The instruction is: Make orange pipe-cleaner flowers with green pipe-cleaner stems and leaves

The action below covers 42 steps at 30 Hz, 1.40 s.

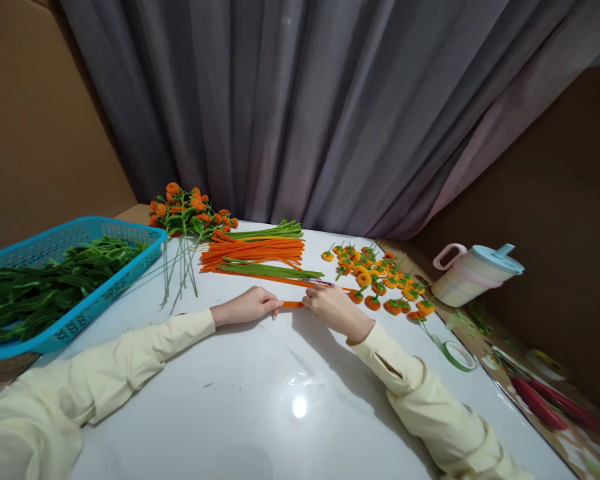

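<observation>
Between my two hands stretches a short, thick orange piece (293, 305), which looks like a coiled chenille stem. My left hand (250, 305) pinches its left end between thumb and fingers. The other end is in the closed fingers of my right hand (334, 309), which partly hide it. A thin purplish tool shows at the top of the right hand; its kind is unclear. Just beyond the hands lie a pile of orange chenille stems (260, 252), a few green stems (270, 269) on the near side and a green bundle (280, 231) behind.
Orange and yellow flower heads (375, 277) are spread to the right, near green tape (459, 357). Finished-looking orange flowers (185, 210) lie back left. A blue basket (65, 337) holds green leaves. At right are a lidded cup (473, 277) and red-handled pliers (537, 403).
</observation>
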Tool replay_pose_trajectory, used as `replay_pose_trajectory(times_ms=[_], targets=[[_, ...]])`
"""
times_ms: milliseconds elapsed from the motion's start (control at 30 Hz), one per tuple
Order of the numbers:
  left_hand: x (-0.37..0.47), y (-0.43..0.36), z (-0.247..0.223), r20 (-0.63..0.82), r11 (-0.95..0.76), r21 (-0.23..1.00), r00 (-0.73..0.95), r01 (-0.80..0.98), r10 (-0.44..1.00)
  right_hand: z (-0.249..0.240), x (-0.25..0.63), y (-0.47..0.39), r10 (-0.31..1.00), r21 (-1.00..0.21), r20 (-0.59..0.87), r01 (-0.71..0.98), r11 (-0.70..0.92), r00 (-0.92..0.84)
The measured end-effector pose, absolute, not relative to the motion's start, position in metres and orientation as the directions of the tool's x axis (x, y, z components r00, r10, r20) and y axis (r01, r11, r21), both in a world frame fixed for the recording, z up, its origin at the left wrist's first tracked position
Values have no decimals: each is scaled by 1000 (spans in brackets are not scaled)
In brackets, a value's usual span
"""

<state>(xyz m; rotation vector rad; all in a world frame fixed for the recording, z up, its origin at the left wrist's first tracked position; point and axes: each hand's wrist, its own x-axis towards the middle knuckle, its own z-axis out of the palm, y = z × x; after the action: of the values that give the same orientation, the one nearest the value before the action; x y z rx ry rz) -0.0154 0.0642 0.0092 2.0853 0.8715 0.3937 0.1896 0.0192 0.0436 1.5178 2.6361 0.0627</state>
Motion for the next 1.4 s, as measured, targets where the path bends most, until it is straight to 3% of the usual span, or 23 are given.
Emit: replay_pose_trajectory(times_ms=[100, 167, 233, 300, 333, 500, 633, 767, 867, 1067, 1167, 1300, 1400], targets=[[-19, 67, 11, -47, -431, 807, 770, 405, 636, 51, 196, 20, 831, 114, -88, 824, 556, -549], [-21, 68, 12, -44, -431, 822, 798, 371, 601, 56, 199, 21, 812, 48, -99, 812, 581, -575], [-22, 69, 12, -35, -435, 836, 823, 335, 567, 59, 203, 24, 783, -210, -140, 791, 575, -606], [-23, 68, 12, -16, -442, 844, 839, 303, 544, 58, 207, 29, 736, -520, -203, 708, 478, -646], [-24, 68, 12, -4, -446, 847, 843, 289, 538, 56, 209, 32, 708, -619, -237, 665, 418, -666], [-26, 64, 5, 64, -504, 826, 846, 253, 529, 40, 216, 44, 587, -793, -384, 581, 187, -713], [-25, 63, 1, 159, -600, 744, 794, 294, 586, 30, 217, 44, 586, -855, -407, 519, 27, -701], [-23, 61, 0, 243, -671, 659, 747, 341, 618, 27, 213, 35, 681, -882, -449, 408, -235, -579], [-23, 59, -3, 311, -733, 586, 738, 347, 599, 26, 207, 24, 766, -882, -448, 365, -297, -460], [-26, 52, -13, 482, -897, 324, 764, 299, 429, 25, 198, 4, 845, -895, -405, 339, -289, -349], [-28, 50, -14, 540, -950, 127, 783, 287, 308, 26, 197, -1, 850, -896, -399, 342, -282, -343], [-29, 49, -13, 558, -960, -149, 822, 235, 115, 28, 196, -4, 825, -883, -432, 355, -306, -364], [-29, 49, -12, 582, -947, -235, 812, 220, 44, 28, 196, -5, 805, -873, -456, 364, -323, -380]])
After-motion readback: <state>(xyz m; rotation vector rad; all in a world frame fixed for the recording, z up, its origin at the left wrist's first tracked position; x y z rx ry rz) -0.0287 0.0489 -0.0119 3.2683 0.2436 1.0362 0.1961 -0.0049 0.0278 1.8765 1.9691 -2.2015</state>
